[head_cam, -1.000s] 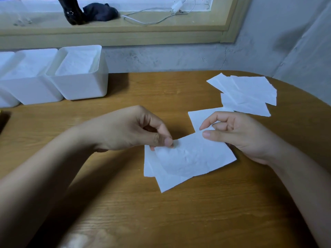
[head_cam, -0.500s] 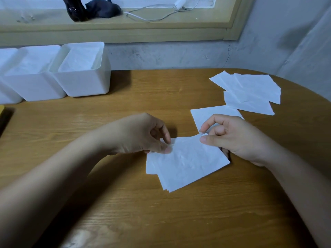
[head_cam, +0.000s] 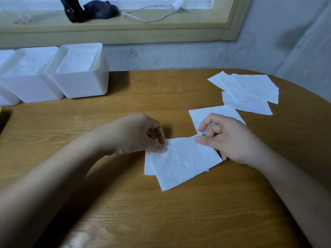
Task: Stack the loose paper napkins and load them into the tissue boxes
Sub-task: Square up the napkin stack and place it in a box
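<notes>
The wooden table (head_cam: 179,221) is bare along its near edge. At the centre of the frame a small napkin stack (head_cam: 182,163) lies on it, the sheets not yet squared, so edges poke out at the lower left. The left hand (head_cam: 136,135) pinches the stack's upper left corner between thumb and curled fingers. The right hand (head_cam: 227,138) holds the upper right corner, with the thumb on top and the lower fingers tucked at the stack's right edge.

Just behind the right hand, a single napkin (head_cam: 202,113) lies flat on the table, partly hidden by the fingers. Farther back, in the upper right of the frame, several loose napkins (head_cam: 250,92) overlap in an untidy heap close to that single one.

In the upper left, 3 white tissue boxes stand side by side against the wall:
- The right box (head_cam: 84,85) holds white napkins sitting a little below its rim.
- The middle box (head_cam: 32,90) is filled almost to the top.
- The left box (head_cam: 5,97) is cut off by the frame edge, and I cannot tell what is in it.

Beyond them, a window ledge (head_cam: 161,27) carries a dark bundle (head_cam: 100,11) and a white cable (head_cam: 157,17).
</notes>
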Demonstrator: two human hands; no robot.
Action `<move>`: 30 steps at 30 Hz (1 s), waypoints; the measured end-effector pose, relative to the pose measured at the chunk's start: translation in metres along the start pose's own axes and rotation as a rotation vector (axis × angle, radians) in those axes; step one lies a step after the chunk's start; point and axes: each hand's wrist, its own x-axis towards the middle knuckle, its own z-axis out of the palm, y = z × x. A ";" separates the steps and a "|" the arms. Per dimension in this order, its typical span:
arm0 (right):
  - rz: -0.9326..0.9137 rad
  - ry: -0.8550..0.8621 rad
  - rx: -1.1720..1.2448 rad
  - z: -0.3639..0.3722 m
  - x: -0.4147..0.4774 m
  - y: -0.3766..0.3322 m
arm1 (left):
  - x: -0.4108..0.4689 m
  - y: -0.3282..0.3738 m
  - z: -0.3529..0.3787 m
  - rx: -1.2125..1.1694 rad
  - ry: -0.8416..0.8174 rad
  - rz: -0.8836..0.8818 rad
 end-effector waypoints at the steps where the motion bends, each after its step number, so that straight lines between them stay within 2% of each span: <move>1: 0.000 0.006 -0.011 0.001 0.000 0.000 | 0.000 0.001 0.001 0.011 -0.001 0.001; 12: -0.040 0.046 -0.082 0.008 -0.001 0.000 | 0.001 0.001 0.008 0.132 0.077 0.034; 21: -0.097 0.031 -0.310 0.011 -0.005 -0.006 | 0.001 0.004 0.011 0.141 0.085 0.044; 26: -0.166 0.021 -0.233 0.009 -0.006 -0.005 | -0.004 0.009 0.007 0.110 0.070 0.130; 30: -0.141 -0.034 -0.179 0.003 -0.006 -0.003 | -0.008 0.011 -0.001 -0.008 0.072 0.135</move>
